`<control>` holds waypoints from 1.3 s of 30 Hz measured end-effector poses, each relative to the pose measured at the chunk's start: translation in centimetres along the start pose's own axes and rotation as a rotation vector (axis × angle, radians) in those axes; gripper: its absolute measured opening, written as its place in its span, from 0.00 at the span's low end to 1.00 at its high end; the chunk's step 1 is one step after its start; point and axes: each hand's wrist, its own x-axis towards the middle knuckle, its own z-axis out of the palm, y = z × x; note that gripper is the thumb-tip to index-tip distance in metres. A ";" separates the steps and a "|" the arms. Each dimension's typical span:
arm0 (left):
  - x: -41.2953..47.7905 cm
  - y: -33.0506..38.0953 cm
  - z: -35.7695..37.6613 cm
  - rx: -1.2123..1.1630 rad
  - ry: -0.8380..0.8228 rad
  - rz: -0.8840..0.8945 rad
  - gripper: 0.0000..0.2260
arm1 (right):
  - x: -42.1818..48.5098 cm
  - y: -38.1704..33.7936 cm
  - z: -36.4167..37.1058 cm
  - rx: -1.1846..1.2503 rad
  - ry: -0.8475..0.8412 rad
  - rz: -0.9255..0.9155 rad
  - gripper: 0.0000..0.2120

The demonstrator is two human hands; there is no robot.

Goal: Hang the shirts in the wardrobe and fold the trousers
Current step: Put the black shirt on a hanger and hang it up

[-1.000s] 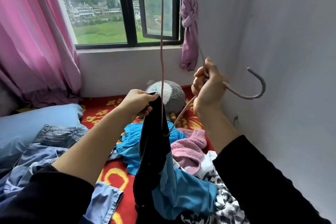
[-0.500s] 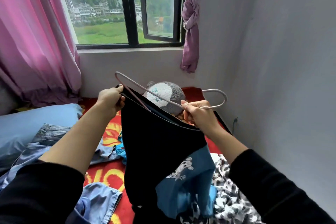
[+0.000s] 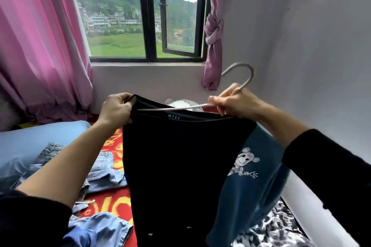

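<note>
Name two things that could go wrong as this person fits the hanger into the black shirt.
One arm of the hanger shows above the collar of the black shirt, so that shoulder may be unseated and slide off. The left hand and right hand pull the collar taut; it could overstretch.

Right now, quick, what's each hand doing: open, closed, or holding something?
Left hand: closed, gripping the collar edge of the black shirt.
Right hand: closed, gripping the hanger just below its hook.
</note>
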 end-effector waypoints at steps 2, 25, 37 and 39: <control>0.1 1.8 -0.4 -0.033 -0.048 0.028 0.13 | 1.7 -2.0 -0.7 0.038 -0.020 -0.001 0.21; -3.7 3.8 -7.0 0.435 0.139 0.423 0.07 | 7.4 -13.2 -0.3 0.050 -0.065 -0.359 0.09; -10.0 5.8 -12.0 0.492 0.539 0.278 0.06 | 8.0 -12.9 2.9 -0.028 -0.025 -0.566 0.23; -11.7 5.9 -13.4 0.520 0.606 0.248 0.06 | 7.9 -10.7 4.3 -0.139 -0.064 -0.524 0.28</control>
